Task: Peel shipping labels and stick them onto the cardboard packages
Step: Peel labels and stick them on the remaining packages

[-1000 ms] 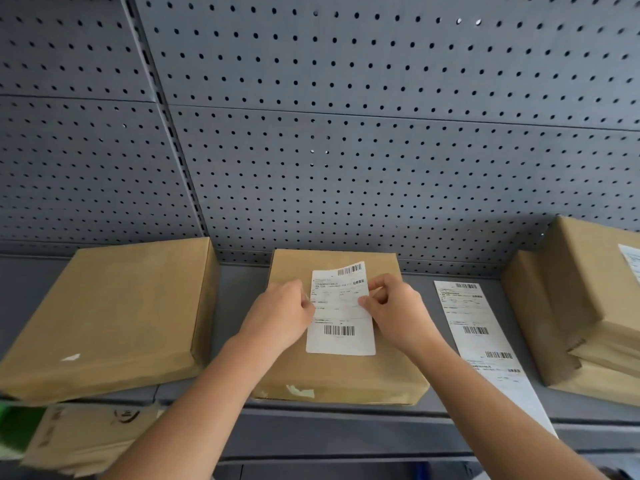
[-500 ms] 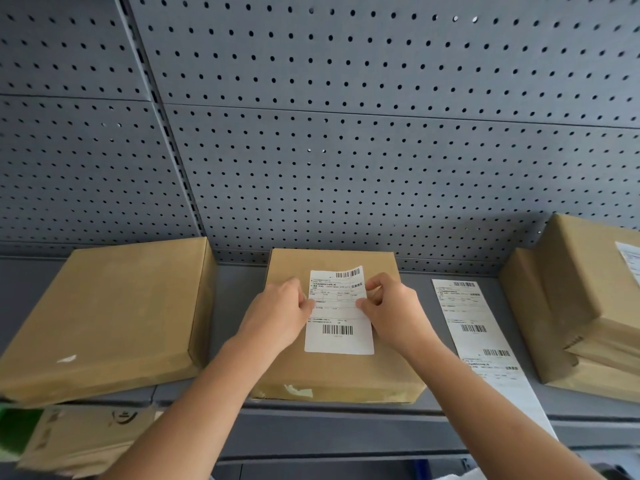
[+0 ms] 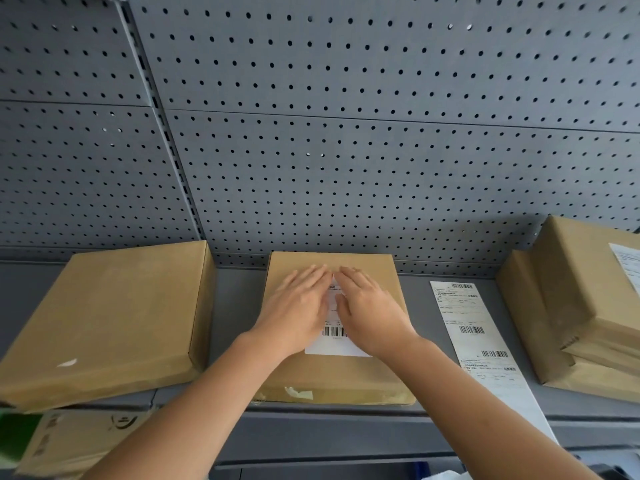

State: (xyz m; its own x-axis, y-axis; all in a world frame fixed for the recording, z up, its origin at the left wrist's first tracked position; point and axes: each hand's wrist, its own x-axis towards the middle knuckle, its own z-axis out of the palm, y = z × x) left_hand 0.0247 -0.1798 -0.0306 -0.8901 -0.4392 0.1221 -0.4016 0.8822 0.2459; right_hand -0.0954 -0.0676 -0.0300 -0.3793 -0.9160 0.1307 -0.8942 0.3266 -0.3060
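A flat cardboard package (image 3: 346, 379) lies in the middle of the grey shelf. A white shipping label (image 3: 335, 342) with a barcode lies flat on its top. My left hand (image 3: 298, 306) and my right hand (image 3: 372, 308) rest side by side, palms down and fingers stretched out, on the label; they cover most of it. Only its barcode and lower edge show between and below the hands. A long strip of further labels (image 3: 478, 348) lies on the shelf to the right of the package.
A larger cardboard box (image 3: 104, 320) sits on the left of the shelf (image 3: 239, 306), overhanging its front edge. Stacked boxes (image 3: 581, 306), one with a label, stand at the right. A grey pegboard wall (image 3: 346, 150) rises behind. More cardboard lies on a lower level at bottom left.
Both hands let go of the label's side edges, which they pinched before, and now press flat on top of it. The label has gone from held above the package to lying on it.
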